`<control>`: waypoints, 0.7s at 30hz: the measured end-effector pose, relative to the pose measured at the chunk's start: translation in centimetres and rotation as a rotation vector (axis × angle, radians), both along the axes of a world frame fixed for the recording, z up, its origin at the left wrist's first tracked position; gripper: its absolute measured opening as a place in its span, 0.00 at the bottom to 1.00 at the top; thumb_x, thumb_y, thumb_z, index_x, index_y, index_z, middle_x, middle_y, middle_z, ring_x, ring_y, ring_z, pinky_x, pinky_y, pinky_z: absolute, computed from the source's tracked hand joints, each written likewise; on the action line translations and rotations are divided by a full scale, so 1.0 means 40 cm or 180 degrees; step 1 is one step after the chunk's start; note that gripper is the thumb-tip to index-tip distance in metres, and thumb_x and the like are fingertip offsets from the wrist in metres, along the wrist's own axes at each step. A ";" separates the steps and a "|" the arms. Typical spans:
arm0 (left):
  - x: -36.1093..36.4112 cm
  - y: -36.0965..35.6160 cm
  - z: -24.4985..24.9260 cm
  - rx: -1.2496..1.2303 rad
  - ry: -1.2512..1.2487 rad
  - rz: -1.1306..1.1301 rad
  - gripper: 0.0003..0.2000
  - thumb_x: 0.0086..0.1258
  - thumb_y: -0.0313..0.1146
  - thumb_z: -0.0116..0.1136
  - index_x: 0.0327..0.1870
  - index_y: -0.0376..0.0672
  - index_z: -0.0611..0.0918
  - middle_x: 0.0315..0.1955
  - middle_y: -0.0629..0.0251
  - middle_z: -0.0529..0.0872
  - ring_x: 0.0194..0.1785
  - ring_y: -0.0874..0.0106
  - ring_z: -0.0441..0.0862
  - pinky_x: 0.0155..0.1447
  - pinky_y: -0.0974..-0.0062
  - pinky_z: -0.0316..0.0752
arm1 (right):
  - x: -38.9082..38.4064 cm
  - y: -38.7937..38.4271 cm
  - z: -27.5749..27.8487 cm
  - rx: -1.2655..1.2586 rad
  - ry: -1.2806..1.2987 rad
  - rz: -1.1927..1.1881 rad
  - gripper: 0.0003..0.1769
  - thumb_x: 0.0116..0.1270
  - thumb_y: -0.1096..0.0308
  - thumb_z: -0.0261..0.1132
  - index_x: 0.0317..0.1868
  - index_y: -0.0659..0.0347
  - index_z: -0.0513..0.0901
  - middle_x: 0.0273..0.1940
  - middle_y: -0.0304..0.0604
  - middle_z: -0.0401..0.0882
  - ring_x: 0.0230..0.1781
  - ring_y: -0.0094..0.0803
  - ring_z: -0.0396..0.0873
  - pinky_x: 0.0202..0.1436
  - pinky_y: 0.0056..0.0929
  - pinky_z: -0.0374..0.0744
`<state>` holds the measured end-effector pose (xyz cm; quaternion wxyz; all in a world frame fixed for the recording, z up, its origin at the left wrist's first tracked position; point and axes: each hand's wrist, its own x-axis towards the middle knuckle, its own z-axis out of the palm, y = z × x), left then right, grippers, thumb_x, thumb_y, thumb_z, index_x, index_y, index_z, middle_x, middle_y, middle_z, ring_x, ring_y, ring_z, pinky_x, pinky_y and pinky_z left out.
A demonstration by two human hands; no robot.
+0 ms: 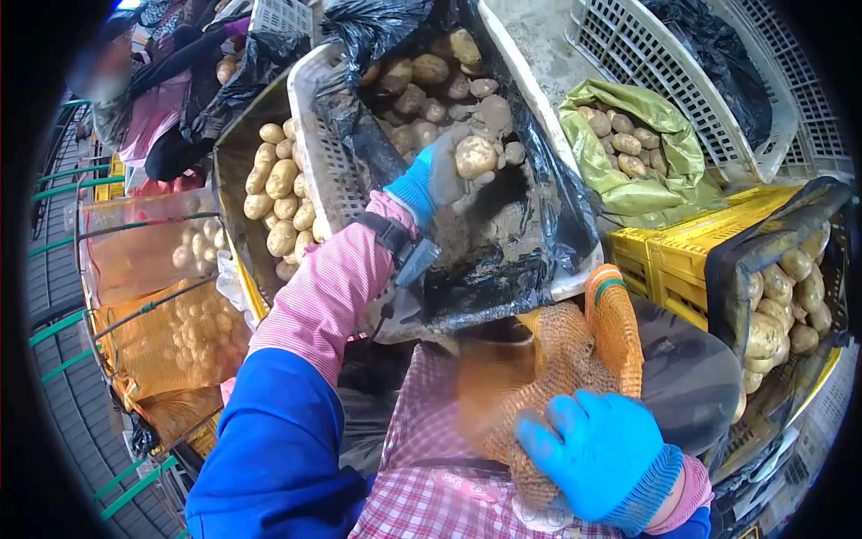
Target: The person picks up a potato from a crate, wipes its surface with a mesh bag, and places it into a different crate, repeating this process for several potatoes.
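My left hand (446, 171), in a blue glove with a dirt-grey palm, holds a round potato (475, 157) over a white plastic crate (316, 162) lined with black plastic (485, 292). Inside the crate, loose soil (507, 225) covers the near part and dusty potatoes (431, 69) lie toward the far end. Low over my lap, my right hand (602, 454), in a cleaner blue glove, curls its fingers on a brown knit cloth (552, 386). Beside that cloth rises an orange knit piece (614, 323) with a green band. A brownish blur (489, 386) left of the cloth cannot be made out.
Left of the crate stands a lined container of cleaner potatoes (281, 193); orange mesh bags (171, 332) hold more. On the right are a green sack of potatoes (628, 148), yellow crates (669, 251) and a black-lined container of potatoes (781, 305). Another person (162, 99) sits at upper left.
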<state>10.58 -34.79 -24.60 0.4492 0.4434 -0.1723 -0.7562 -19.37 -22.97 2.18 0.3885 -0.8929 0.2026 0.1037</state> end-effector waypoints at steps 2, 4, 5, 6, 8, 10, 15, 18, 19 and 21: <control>0.002 0.013 -0.022 0.0308 0.0439 0.0133 0.13 0.71 0.28 0.59 0.55 0.38 0.79 0.38 0.60 0.87 0.39 0.67 0.87 0.40 0.72 0.87 | -0.001 0.007 -0.001 0.0001 -0.0022 0.0016 0.23 0.57 0.62 0.63 0.55 0.53 0.80 0.35 0.42 0.75 0.33 0.40 0.79 0.30 0.40 0.78; -0.001 0.006 -0.031 -0.0279 -0.1916 -0.1344 0.16 0.72 0.33 0.58 0.58 0.42 0.77 0.43 0.58 0.87 0.46 0.64 0.86 0.49 0.70 0.84 | -0.002 0.010 0.001 0.0007 -0.0014 0.0009 0.23 0.57 0.63 0.63 0.55 0.53 0.81 0.36 0.42 0.75 0.33 0.39 0.79 0.30 0.40 0.78; -0.013 0.000 -0.062 -0.0335 -0.2559 -0.1594 0.19 0.71 0.34 0.58 0.61 0.44 0.74 0.45 0.56 0.86 0.48 0.63 0.86 0.51 0.68 0.83 | -0.001 0.010 0.004 0.0014 0.0001 0.0006 0.23 0.57 0.63 0.63 0.54 0.53 0.80 0.36 0.42 0.75 0.33 0.39 0.79 0.30 0.40 0.78; -0.026 -0.006 -0.096 -0.0364 -0.2992 -0.1739 0.22 0.70 0.35 0.59 0.64 0.45 0.72 0.47 0.54 0.86 0.50 0.61 0.85 0.52 0.66 0.83 | 0.000 0.007 0.005 0.0026 0.0022 0.0003 0.23 0.57 0.63 0.63 0.54 0.53 0.80 0.35 0.42 0.75 0.32 0.39 0.79 0.30 0.40 0.78; -0.059 -0.023 -0.171 -0.0391 -0.3621 -0.1904 0.28 0.68 0.37 0.60 0.70 0.49 0.68 0.51 0.50 0.85 0.54 0.58 0.85 0.56 0.62 0.81 | 0.000 0.000 0.003 0.0053 0.0084 0.0033 0.22 0.57 0.63 0.63 0.55 0.53 0.80 0.35 0.42 0.74 0.32 0.39 0.79 0.30 0.40 0.78; -0.097 -0.050 -0.241 -0.0282 -0.4067 -0.1944 0.35 0.67 0.39 0.61 0.76 0.52 0.64 0.55 0.47 0.84 0.58 0.55 0.84 0.59 0.59 0.80 | 0.000 -0.001 -0.006 0.0073 0.0076 -0.0018 0.22 0.58 0.64 0.61 0.55 0.54 0.79 0.38 0.44 0.74 0.35 0.40 0.77 0.33 0.40 0.77; -0.157 -0.119 -0.348 0.0469 -0.4337 -0.1709 0.38 0.65 0.45 0.62 0.78 0.52 0.62 0.63 0.45 0.80 0.65 0.47 0.79 0.68 0.55 0.73 | 0.002 -0.009 -0.019 0.0121 0.0054 -0.0196 0.23 0.60 0.65 0.58 0.58 0.57 0.78 0.44 0.48 0.74 0.40 0.42 0.74 0.40 0.40 0.75; -0.110 -0.094 -0.400 -0.0446 -0.4103 -0.2152 0.33 0.68 0.52 0.61 0.72 0.51 0.70 0.58 0.47 0.84 0.61 0.50 0.82 0.65 0.58 0.76 | -0.001 -0.020 -0.011 0.0148 0.0126 -0.0108 0.25 0.61 0.65 0.57 0.60 0.58 0.78 0.46 0.48 0.76 0.41 0.42 0.75 0.42 0.39 0.76; -0.075 -0.080 -0.408 -0.0941 -0.4053 -0.2462 0.31 0.70 0.53 0.60 0.70 0.50 0.72 0.56 0.48 0.85 0.59 0.51 0.84 0.63 0.58 0.78 | -0.003 -0.022 -0.008 0.0162 0.0173 -0.0101 0.24 0.59 0.64 0.60 0.58 0.57 0.78 0.44 0.47 0.75 0.39 0.42 0.76 0.39 0.39 0.76; -0.053 -0.031 -0.248 -0.0720 -0.2490 -0.1889 0.26 0.75 0.55 0.53 0.67 0.50 0.74 0.49 0.52 0.87 0.49 0.56 0.87 0.47 0.65 0.82 | -0.001 -0.024 -0.009 0.0151 0.0205 -0.0060 0.23 0.57 0.62 0.64 0.55 0.54 0.79 0.38 0.45 0.75 0.35 0.42 0.78 0.33 0.41 0.77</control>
